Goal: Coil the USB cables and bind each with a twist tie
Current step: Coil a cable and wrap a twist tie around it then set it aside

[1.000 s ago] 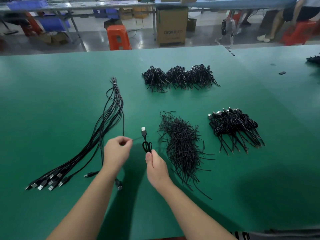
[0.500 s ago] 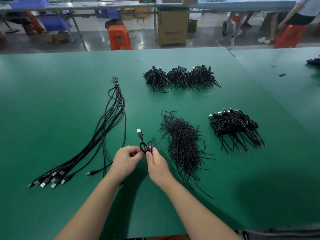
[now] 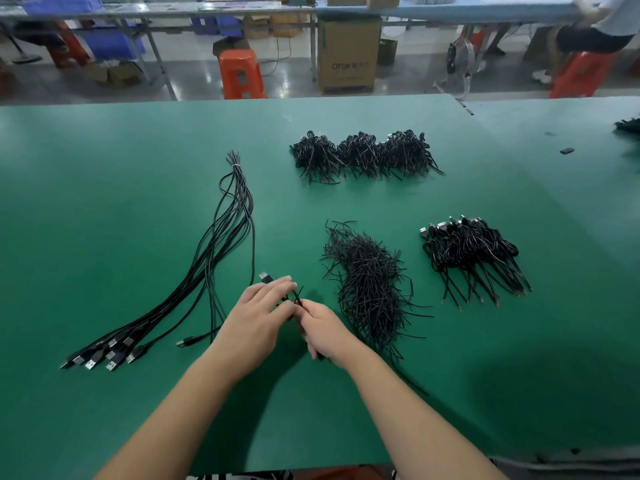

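Observation:
My left hand (image 3: 258,315) and my right hand (image 3: 323,329) meet over a small coiled black USB cable (image 3: 266,278), whose silver plug pokes out beyond my left fingers. My left fingers lie over the coil and hold it; my right hand pinches it at the crossing of thin black ends, apparently a twist tie (image 3: 298,296). The coil itself is mostly hidden. A fan of loose uncoiled USB cables (image 3: 214,251) lies to the left, banded at its far end. A heap of black twist ties (image 3: 372,282) lies just right of my hands.
A pile of bound coiled cables (image 3: 474,252) sits at the right, and three more bundles (image 3: 363,154) lie farther back on the green table (image 3: 104,202). Beyond the far edge stand an orange stool (image 3: 240,74) and a cardboard box (image 3: 348,53).
My left hand has come right from the loose cable to join the right hand on the coil. The coil has sunk lower, and the left fingers now cover it.

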The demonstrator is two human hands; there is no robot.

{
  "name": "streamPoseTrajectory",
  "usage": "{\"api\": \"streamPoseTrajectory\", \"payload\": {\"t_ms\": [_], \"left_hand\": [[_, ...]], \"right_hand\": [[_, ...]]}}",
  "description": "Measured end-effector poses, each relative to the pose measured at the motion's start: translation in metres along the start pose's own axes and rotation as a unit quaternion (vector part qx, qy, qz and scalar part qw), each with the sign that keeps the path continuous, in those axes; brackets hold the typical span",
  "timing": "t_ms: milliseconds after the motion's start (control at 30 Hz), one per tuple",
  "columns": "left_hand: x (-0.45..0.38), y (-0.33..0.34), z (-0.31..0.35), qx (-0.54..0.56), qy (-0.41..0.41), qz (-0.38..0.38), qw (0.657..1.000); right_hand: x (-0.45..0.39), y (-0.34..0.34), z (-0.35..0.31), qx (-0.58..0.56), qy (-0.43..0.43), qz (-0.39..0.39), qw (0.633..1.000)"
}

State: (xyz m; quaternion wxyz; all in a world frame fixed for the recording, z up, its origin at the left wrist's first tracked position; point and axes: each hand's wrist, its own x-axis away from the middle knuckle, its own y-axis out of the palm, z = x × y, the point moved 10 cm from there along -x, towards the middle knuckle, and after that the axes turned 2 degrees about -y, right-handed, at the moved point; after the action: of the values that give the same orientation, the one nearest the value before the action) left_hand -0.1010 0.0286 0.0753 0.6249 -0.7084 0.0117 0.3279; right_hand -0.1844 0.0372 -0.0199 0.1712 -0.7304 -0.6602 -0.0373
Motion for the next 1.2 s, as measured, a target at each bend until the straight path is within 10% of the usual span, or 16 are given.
{"api": "streamPoseTrajectory", "payload": {"t_ms": [333, 567, 900, 1200], "left_hand": [[-0.01, 0.001, -0.016, 0.143, -0.091, -0.035, 0.985], [0.009, 0.026, -0.057, 0.294, -0.385, -0.076, 0.872], [0.029, 0.052, -0.063, 0.396, -0.494, -0.21, 0.745], [0.035, 0.04, -0.072, 0.304, -0.477, -0.223, 0.794]], "right_hand": [[0.001, 0.011, 0.0, -0.121, 0.018, -0.08, 0.989], [0.003, 0.006, 0.003, -0.004, -0.008, -0.006, 1.0], [0.022, 0.012, -0.019, 0.284, -0.16, 0.107, 0.939], [0.031, 0.022, -0.03, 0.344, -0.203, 0.116, 0.91]]}}
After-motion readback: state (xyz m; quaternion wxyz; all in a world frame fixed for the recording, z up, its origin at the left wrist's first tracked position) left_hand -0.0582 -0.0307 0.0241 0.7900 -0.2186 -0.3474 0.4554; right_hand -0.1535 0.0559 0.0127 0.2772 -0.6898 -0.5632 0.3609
